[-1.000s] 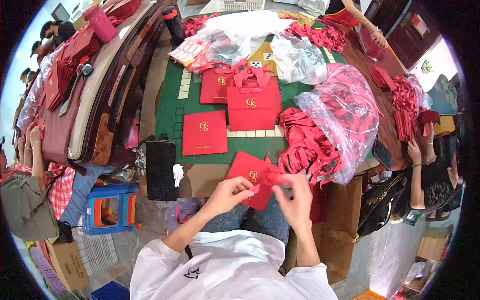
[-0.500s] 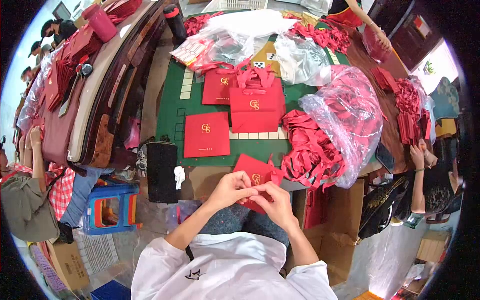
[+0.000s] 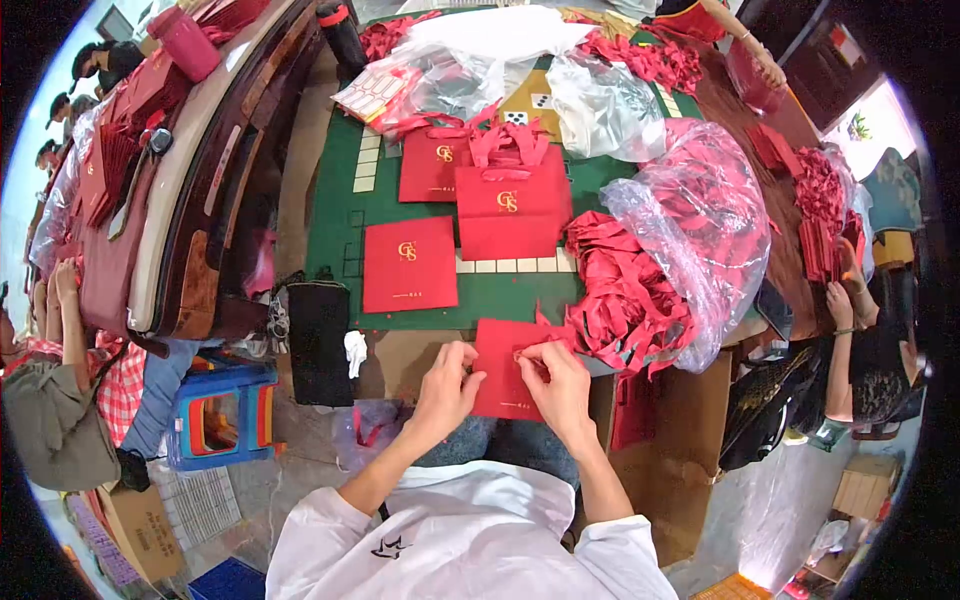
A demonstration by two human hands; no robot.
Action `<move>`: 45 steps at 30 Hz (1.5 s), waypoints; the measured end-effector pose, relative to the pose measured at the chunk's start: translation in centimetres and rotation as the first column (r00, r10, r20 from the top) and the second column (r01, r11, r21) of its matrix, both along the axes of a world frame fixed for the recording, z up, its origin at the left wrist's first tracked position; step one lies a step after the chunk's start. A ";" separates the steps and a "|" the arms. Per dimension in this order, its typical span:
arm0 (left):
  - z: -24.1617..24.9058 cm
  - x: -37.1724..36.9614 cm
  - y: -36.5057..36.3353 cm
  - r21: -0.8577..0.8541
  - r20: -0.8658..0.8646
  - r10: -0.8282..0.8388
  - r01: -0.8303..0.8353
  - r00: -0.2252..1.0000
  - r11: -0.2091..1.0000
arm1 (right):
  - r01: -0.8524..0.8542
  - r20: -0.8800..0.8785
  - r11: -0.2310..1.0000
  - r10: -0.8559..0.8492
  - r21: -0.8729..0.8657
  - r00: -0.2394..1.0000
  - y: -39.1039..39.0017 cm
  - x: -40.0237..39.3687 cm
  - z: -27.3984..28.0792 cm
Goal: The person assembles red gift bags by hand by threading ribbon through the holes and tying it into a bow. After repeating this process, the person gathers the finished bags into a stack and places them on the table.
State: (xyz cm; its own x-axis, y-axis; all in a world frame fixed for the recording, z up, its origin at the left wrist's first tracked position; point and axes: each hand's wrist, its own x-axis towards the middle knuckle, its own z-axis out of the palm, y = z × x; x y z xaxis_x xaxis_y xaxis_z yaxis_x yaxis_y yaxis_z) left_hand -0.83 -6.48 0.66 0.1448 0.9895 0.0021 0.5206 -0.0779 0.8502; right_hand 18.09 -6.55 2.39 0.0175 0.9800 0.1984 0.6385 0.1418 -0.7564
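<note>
Left hand [image 3: 448,388], curled, is resting by the left edge of a red bag [image 3: 496,375]; right hand [image 3: 556,385], also curled, is covering its right side. Whether either is gripping, I cannot tell. Having just met, the hands are now standing apart, apparently pausing the fingertip work. The bag is lying at the near edge of the bench [image 3: 335,215], a ribbon heap [image 3: 625,300] spreading right, three bags [image 3: 410,275] lying farther off

Left grip [image 3: 448,392] and right grip [image 3: 556,388] are at a red bag [image 3: 498,378].

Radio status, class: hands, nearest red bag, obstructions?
Left hand at left edge of red bag, right hand covering part. Printed side up. Ribbon heap nearby.
</note>
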 end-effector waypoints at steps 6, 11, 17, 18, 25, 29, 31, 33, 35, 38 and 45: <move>1.3 1.4 3.7 0.329 -0.186 0.005 0.057 0.982 0.942 | 0.014 0.026 1.000 -0.014 -0.003 1.000 0.1 0.1 -0.7; 0.1 0.8 4.9 0.239 -0.311 -0.197 0.278 0.930 0.930 | 0.037 -0.002 0.999 -0.037 0.001 0.999 0.0 0.1 -1.0; 1.1 0.8 4.3 0.245 -0.218 -0.186 0.238 0.958 0.940 | 0.055 -0.004 0.997 -0.055 0.047 0.998 0.1 -0.7 -1.3; 1.3 0.9 4.2 0.245 -0.218 -0.185 0.238 0.958 0.940 | 0.052 0.006 0.995 -0.053 0.090 0.999 0.2 -0.8 -1.3; 2.3 0.9 4.2 0.200 -0.196 -0.238 0.276 0.951 0.940 | 0.093 -0.080 0.993 -0.087 0.075 0.993 0.0 -1.5 -1.0; 1.9 0.6 4.2 0.132 -0.130 -0.255 0.271 0.958 0.953 | 0.090 -0.094 0.993 -0.082 0.081 0.992 -0.2 -1.5 -1.1; 1.9 0.7 4.2 0.129 -0.105 -0.248 0.261 0.963 0.957 | 0.082 -0.095 0.992 -0.073 0.094 0.993 -0.3 -1.4 -1.1; 2.1 0.8 4.2 0.124 -0.079 -0.243 0.251 0.967 0.960 | 0.052 -0.058 0.996 -0.047 0.070 0.997 -0.4 -1.5 -0.9; 2.4 0.9 4.1 0.082 0.000 -0.245 0.245 0.969 0.966 | 0.069 -0.074 0.995 -0.064 0.066 0.995 -0.6 -1.7 -0.5; 3.0 1.1 3.8 0.059 0.031 -0.223 0.221 0.974 0.974 | 0.097 -0.107 0.994 -0.092 0.047 0.990 -0.8 -2.0 -0.5; 3.3 1.4 3.2 0.007 0.048 -0.205 0.204 0.978 0.979 | 0.123 0.016 0.980 -0.127 0.157 0.992 -1.1 -2.7 -1.1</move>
State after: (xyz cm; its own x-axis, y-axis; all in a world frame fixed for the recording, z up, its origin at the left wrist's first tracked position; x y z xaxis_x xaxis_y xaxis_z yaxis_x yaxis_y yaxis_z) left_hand 0.61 -3.29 3.99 0.3437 0.9389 0.0156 0.4515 -0.1799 0.8739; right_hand 15.36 -7.60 1.27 0.1305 0.9276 0.3500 0.6780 0.1741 -0.7142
